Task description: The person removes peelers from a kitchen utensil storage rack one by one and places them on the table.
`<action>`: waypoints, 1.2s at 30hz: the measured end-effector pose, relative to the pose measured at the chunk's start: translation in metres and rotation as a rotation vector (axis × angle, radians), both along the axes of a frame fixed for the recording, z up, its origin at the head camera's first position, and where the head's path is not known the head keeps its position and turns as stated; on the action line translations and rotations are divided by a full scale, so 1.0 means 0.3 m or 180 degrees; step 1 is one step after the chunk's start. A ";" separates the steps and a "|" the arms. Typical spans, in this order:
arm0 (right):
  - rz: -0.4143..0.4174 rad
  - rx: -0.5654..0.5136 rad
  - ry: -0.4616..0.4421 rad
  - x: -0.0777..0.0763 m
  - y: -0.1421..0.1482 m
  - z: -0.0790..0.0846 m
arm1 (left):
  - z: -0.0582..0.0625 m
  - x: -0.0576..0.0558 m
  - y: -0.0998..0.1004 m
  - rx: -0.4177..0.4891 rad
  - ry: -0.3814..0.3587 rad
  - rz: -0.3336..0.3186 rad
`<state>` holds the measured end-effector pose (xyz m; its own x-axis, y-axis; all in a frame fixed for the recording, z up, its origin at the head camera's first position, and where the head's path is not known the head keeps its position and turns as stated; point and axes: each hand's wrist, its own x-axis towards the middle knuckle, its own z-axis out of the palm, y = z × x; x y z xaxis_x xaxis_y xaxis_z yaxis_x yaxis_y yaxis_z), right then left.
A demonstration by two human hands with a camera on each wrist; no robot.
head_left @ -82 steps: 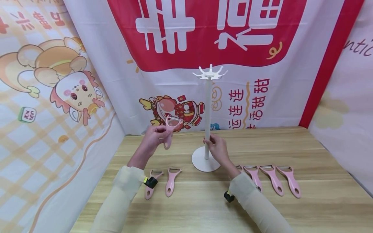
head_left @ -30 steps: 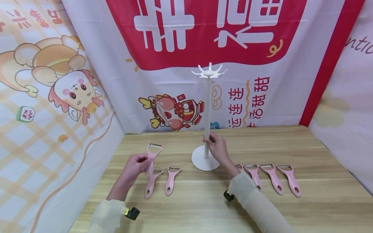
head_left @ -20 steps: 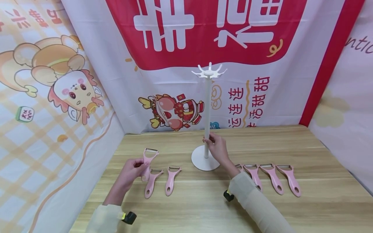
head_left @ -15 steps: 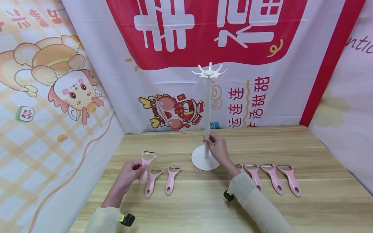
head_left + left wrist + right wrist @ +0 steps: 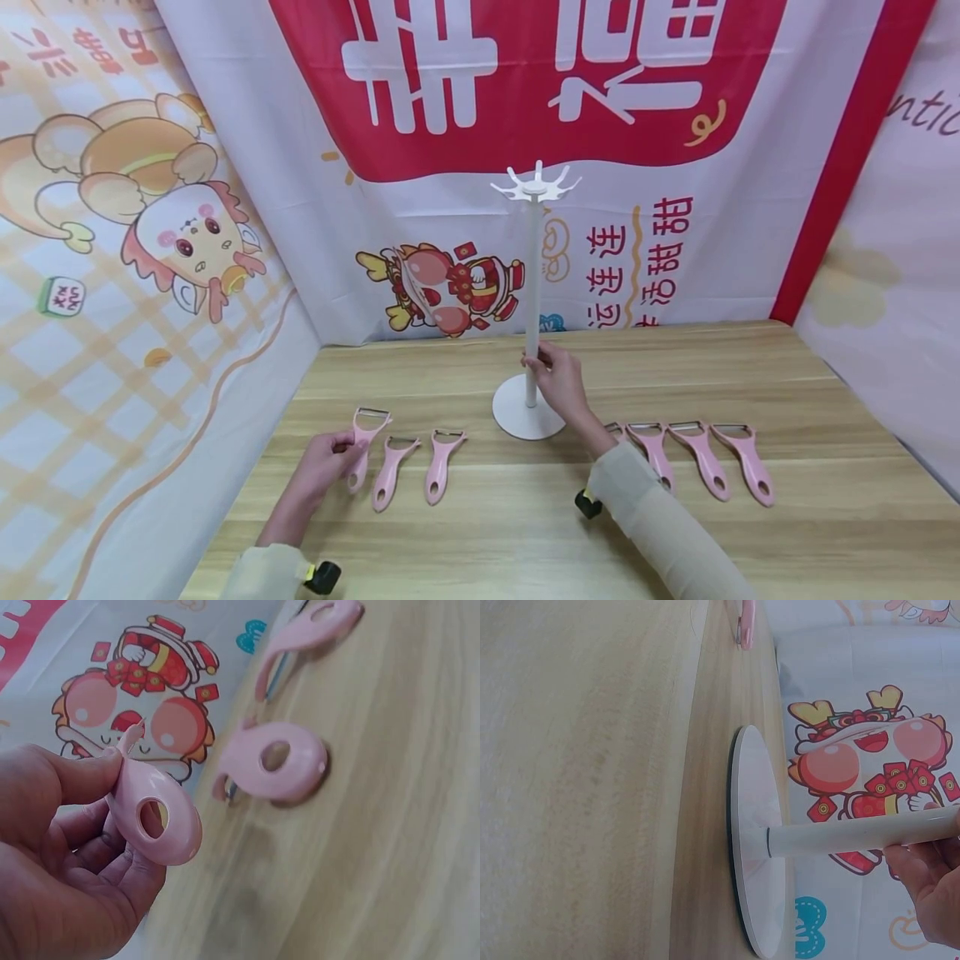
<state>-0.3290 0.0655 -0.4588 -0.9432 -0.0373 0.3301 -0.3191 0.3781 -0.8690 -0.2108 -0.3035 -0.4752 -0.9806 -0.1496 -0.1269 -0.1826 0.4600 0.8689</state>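
Note:
My left hand point(image 5: 322, 463) pinches a pink peeler point(image 5: 363, 450) by its handle, left of two more pink peelers. In the left wrist view, thumb and fingers hold that peeler point(image 5: 159, 810) with its handle hole towards the camera. The nearer neighbour is a peeler point(image 5: 392, 473), and beyond it lies another peeler point(image 5: 442, 468). My right hand point(image 5: 561, 382) grips the pole of a white stand point(image 5: 533, 275) low down. The stand is upright, with bare hooks around its top. In the right wrist view, fingers point(image 5: 911, 874) close on the pole above the round base point(image 5: 759, 900).
Several pink peelers lie in a row to the right, among them a peeler point(image 5: 742, 463); the right forearm partly covers the leftmost. The wooden table point(image 5: 510, 533) ends at a printed cloth backdrop point(image 5: 450, 208) behind and another cloth point(image 5: 150, 333) on the left.
My left hand has carried its peeler from beside the stand, down and left, to the left end of the left-hand peelers. The right hand has stayed on the pole.

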 end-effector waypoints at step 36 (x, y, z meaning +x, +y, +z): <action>-0.0007 0.0026 0.0101 -0.001 0.002 -0.006 | -0.092 -0.003 -0.054 -0.0695 -0.0256 0.0111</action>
<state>-0.3292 0.0661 -0.4607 -0.9324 -0.0380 0.3595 -0.3456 0.3859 -0.8554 -0.2118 -0.3197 -0.5027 -0.9624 -0.2157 -0.1652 -0.2663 0.6278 0.7314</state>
